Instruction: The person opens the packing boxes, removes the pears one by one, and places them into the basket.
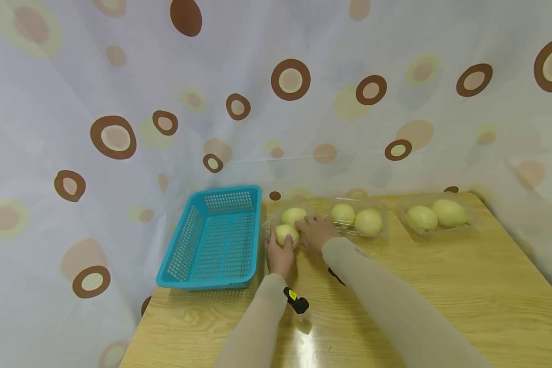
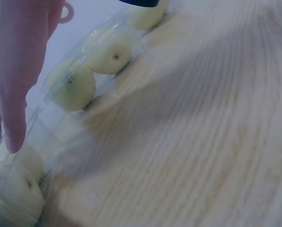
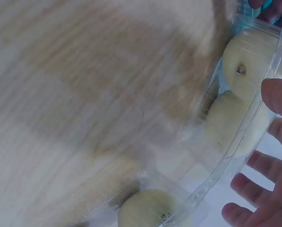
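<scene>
Two pale yellow round fruits (image 1: 293, 215) lie in a clear plastic clamshell box (image 3: 235, 142) just right of a blue basket. My left hand (image 1: 281, 255) grips the near end of this box, thumb and fingers either side of the nearer fruit (image 1: 287, 234). At its right side is my right hand (image 1: 317, 232), fingertips by the farther fruit. In the right wrist view its thumb lies at the box's edge, with the fingers spread straight. In the left wrist view a fingertip of the left hand (image 2: 18, 71) is over the box's lid.
The blue plastic basket (image 1: 207, 282) stands at the table's left. Two more clear boxes of pale fruit, a middle one (image 1: 383, 231) and a right one (image 1: 469, 221), line the back of the wooden table (image 1: 441, 286). A dotted curtain (image 1: 326, 117) hangs behind.
</scene>
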`<action>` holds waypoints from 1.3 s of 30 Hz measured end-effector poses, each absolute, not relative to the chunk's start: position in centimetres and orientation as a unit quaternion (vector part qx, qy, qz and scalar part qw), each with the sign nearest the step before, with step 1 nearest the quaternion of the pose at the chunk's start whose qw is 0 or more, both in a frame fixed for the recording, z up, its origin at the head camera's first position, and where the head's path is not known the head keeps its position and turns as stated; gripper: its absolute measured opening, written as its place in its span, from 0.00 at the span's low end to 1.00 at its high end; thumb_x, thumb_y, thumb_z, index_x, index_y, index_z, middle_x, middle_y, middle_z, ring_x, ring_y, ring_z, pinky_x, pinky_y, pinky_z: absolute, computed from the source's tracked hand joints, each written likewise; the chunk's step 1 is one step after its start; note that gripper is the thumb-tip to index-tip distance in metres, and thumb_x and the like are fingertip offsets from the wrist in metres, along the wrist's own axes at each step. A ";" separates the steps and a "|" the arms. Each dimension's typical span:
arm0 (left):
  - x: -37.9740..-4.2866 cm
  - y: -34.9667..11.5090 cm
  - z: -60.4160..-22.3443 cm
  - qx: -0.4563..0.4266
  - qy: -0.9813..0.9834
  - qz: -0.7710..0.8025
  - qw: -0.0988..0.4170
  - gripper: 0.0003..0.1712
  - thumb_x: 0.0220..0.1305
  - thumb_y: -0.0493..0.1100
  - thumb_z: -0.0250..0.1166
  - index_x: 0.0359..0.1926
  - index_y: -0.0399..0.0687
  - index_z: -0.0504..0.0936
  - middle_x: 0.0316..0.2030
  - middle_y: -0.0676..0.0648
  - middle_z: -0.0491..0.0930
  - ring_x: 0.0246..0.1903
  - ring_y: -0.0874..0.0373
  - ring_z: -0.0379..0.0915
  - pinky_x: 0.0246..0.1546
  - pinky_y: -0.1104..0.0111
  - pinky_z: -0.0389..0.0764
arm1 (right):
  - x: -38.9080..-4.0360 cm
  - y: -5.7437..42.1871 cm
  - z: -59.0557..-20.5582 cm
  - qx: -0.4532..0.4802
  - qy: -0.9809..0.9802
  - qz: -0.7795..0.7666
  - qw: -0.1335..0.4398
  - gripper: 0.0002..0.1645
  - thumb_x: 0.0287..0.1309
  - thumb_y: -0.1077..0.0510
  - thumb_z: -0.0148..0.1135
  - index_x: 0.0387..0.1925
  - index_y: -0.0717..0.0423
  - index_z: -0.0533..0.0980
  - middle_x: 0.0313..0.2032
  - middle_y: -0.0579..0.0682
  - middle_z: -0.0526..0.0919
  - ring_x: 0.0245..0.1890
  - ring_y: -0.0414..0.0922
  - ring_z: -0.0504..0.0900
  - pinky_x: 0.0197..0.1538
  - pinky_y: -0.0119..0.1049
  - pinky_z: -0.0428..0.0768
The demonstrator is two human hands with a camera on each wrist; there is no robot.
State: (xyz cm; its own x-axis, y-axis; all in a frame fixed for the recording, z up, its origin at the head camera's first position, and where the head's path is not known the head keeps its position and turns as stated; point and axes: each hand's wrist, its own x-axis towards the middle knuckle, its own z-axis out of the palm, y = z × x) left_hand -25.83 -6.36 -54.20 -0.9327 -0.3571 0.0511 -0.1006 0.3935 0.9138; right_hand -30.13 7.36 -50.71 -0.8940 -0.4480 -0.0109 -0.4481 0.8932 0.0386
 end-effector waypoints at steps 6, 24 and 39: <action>-24.7 -6.8 -55.1 0.123 -0.822 -0.541 0.130 0.37 0.67 0.53 0.59 0.74 0.58 0.58 0.67 0.34 0.57 0.61 0.37 0.63 0.58 0.44 0.67 | -28.0 7.4 -50.4 -0.239 0.971 0.018 -0.012 0.36 0.67 0.40 0.53 0.72 0.42 0.59 0.68 0.56 0.63 0.67 0.61 0.61 0.66 0.61 0.58; -21.9 -8.3 -57.1 0.028 -0.824 -0.556 0.110 0.36 0.70 0.61 0.53 0.74 0.58 0.54 0.71 0.39 0.53 0.67 0.40 0.53 0.61 0.44 0.63 | -24.0 9.1 -50.5 -0.281 0.956 0.029 -0.083 0.35 0.62 0.38 0.59 0.67 0.42 0.66 0.60 0.56 0.72 0.56 0.57 0.70 0.61 0.52 0.68; -20.5 -9.6 -57.2 -0.014 -0.817 -0.569 0.091 0.36 0.72 0.61 0.47 0.76 0.60 0.49 0.73 0.45 0.52 0.69 0.44 0.51 0.66 0.47 0.57 | -22.5 9.8 -51.6 -0.306 0.940 -0.021 -0.152 0.32 0.59 0.39 0.63 0.63 0.42 0.72 0.49 0.53 0.75 0.48 0.52 0.72 0.52 0.47 0.75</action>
